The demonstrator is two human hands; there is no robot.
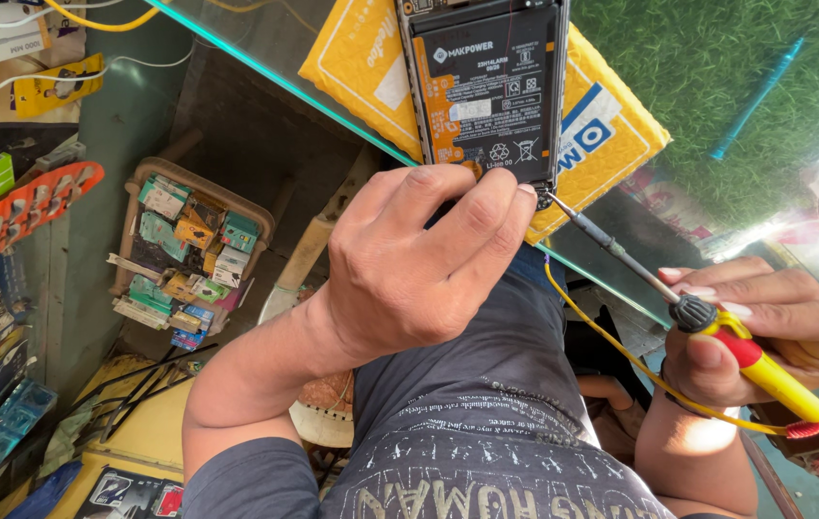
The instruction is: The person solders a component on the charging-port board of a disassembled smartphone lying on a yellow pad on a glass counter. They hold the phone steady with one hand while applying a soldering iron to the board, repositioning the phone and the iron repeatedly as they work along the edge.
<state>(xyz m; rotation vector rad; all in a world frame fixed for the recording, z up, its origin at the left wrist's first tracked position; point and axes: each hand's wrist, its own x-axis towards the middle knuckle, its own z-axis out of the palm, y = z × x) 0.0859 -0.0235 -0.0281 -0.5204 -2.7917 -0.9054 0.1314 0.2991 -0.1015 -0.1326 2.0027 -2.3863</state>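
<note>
Left hand point(419, 264) pinches one opened flat phone point(486, 91) on glass; right hand point(765, 332) grips one yellow-handled soldering iron point(707, 322), tip at phone's edge.

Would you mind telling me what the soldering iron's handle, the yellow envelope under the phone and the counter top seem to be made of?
Soldering iron: the handle looks like glossy yellow and red plastic, with a dull metal shaft. Yellow envelope: probably matte padded paper, softly creased, though the look leaves it open. Counter top: seemingly clear glass, since its edge is greenish and the shelves below show through.
</note>
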